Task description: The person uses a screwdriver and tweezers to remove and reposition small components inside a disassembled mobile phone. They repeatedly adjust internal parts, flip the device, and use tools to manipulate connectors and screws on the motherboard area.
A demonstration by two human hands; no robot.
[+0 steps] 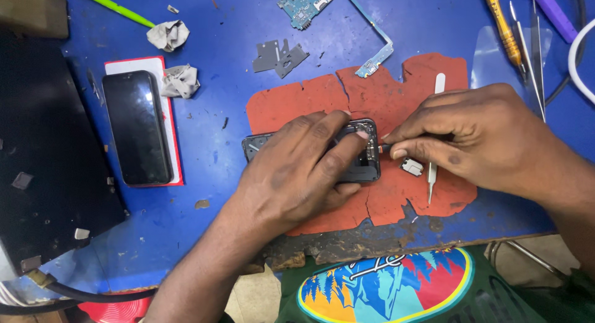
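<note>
An opened dark phone body (362, 165) lies on a cracked red mat (384, 100) near the front edge of a blue table (211, 25). My left hand (297, 168) presses down on the phone, fingers spread over it. My right hand (471, 134) pinches a thin dark tool (385, 147) whose tip touches the phone's right end. A small square part (411, 167) and metal tweezers (432, 174) rest on the mat just under my right hand.
A black phone (136, 128) lies on a red-edged white card at left. A green circuit board (304, 4) with a flex strip sits at the back, grey shield pieces (279, 56) nearby. Crumpled wipes (168, 35), a yellow screwdriver (503, 28) and tweezers (536, 44) lie around. A black panel (43, 162) fills the left.
</note>
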